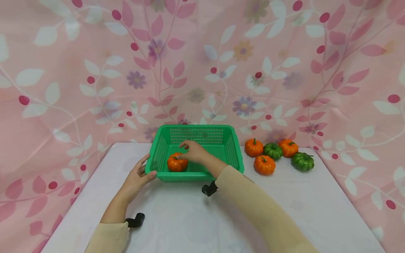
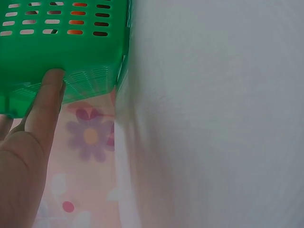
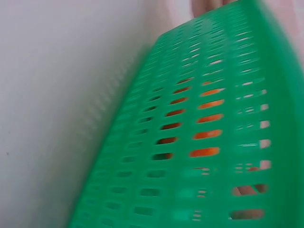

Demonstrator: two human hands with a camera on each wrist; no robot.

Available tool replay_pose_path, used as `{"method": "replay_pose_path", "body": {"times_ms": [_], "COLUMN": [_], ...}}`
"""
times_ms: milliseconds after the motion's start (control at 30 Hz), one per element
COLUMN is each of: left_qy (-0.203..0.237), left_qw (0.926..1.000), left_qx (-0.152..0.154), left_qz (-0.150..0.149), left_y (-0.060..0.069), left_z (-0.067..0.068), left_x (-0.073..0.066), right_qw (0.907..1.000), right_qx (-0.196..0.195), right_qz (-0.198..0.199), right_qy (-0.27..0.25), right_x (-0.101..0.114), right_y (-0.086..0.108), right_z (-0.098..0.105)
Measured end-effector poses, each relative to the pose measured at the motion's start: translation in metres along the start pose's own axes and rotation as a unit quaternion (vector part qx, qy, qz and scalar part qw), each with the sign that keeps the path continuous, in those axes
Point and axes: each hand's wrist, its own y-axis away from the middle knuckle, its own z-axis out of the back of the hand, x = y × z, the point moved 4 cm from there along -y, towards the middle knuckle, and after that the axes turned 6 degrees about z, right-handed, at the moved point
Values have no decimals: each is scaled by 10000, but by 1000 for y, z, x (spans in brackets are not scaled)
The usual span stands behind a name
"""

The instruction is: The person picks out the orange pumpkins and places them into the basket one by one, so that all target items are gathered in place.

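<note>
A green plastic basket (image 1: 194, 174) with slotted walls stands on the table. Inside its left part sits an orange pumpkin (image 1: 177, 164), small and ribbed, also glimpsed through the slots in both wrist views. My left hand (image 1: 137, 179) holds the basket's front left corner, thumb against the front and fingers along the left side. In the left wrist view a straight digit (image 2: 45, 107) presses the outer wall. My right hand (image 1: 194, 153) reaches over the front rim, fingers bent and spread just above the pumpkin; thumb contact with its top is unclear.
Right of the basket lie several more small pumpkins: orange ones (image 1: 264, 165) and green ones (image 1: 302, 161). The table (image 1: 190, 218) has a white cover. A pink floral cloth (image 1: 202, 70) hangs behind it. Black camera mounts (image 1: 136, 220) show at both wrists.
</note>
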Motion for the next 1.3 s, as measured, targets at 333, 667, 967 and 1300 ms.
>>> {"method": "replay_pose_path", "body": {"times_ms": [333,667,967,1300], "left_qy": [9,-5,43,65], "left_qw": [10000,10000,10000,10000], "left_qx": [-5,4,-2,48], "left_qz": [12,-21,9,34], "left_y": [1,-1,-2,0], "left_z": [0,1,0,0], "left_x": [-1,2,3,2], "right_qw": [9982,9984,9970,9962], "right_qx": [-182,-420,-688,-792], "right_qz": [88,307,346,374], "right_qy": [-564,-217,-95,13], "right_x": [16,23,19,5], "right_y": [25,56,86,121], "right_z": [26,46,71,95]}}
